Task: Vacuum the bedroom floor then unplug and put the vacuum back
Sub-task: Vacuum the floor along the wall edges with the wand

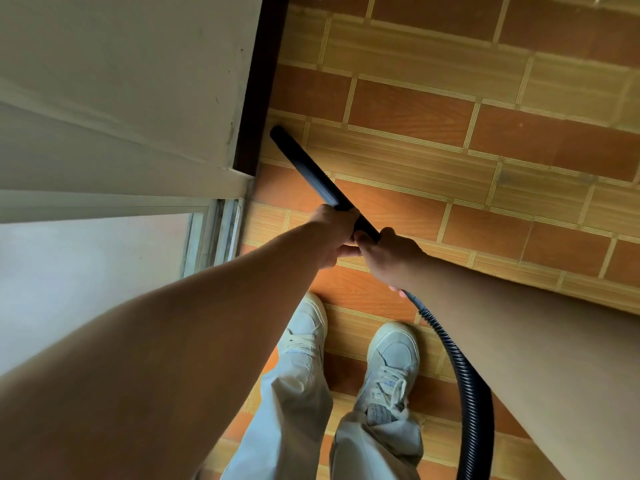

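Closest in, pale trousers (287, 420) are cut off by the bottom edge. Under their hems stand a left shoe (308, 323) and a right shoe (393, 355), both off-white and laced. They are behind the rear end of the vacuum wand (311, 171).

A black ribbed hose (464, 368) curves from that rear end past the right shoe and leaves the view at the bottom, so where it leads cannot be seen. The right forearm hides part of its side.

The right hand (391, 258) clenches the wand's rear end, where the hose joins it, and covers the joint itself. Its fingers (367, 244) are curled round the tube. Just ahead, touching it, the left hand (334, 233) grips the wand with its fingers (344, 216) wrapped over the top. Both arms are stretched forward.

The wand slants down and away to the left. Whether its tip rests on the floor (415, 116) or hangs just above it is hard to tell. The floor has a brick pattern of orange and tan wood-grain rectangles.

Beside the tip runs a dark skirting strip (258, 84) at the foot of a pale wall (121, 81). To the left of the hands is a light window frame (221, 230) with blurred detail.
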